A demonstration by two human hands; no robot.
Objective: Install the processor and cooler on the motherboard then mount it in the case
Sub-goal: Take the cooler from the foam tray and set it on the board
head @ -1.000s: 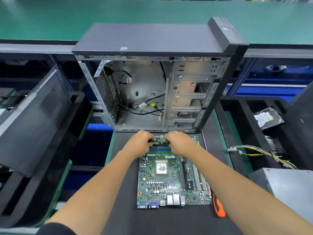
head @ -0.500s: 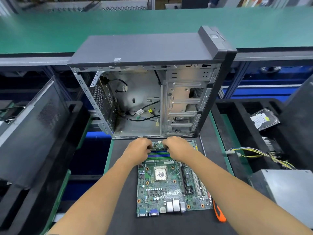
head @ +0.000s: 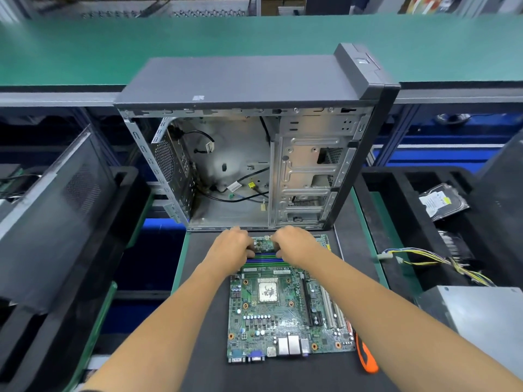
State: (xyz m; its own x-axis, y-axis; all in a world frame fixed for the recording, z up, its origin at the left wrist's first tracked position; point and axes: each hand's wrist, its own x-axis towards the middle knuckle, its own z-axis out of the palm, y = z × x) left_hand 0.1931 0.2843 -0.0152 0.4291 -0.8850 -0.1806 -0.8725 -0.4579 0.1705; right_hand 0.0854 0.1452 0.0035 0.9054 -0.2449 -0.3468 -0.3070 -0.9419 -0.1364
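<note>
Motherboard: lies flat on the dark worktop directly in front of the person, long axis running away from them toward the case, port block at the near edge.
Processor: sits in its socket at the board's middle, metal lid up with a smear of paste; no cooler is on it.
Left hand: at the board's far edge, fingers curled down over the memory slots; what they press or pinch cannot be told.
Right hand: mirrors it just beside, fingers curled onto the same far strip; the two hands are close but apart.
Key relation: both hands are beyond the processor, between it and the case; the socket lies back toward the person, roughly equally near to either hand.
Case: stands upright just past the board, open side facing the person, loose cables lying in the bay where the board must go.
In the way: judged, those cables would need clearing before mounting.
Around: an orange-handled tool touching the board's near right corner; a wire bundle, a hard drive and a grey metal box to the right; a dark side panel leaning at left.
</note>
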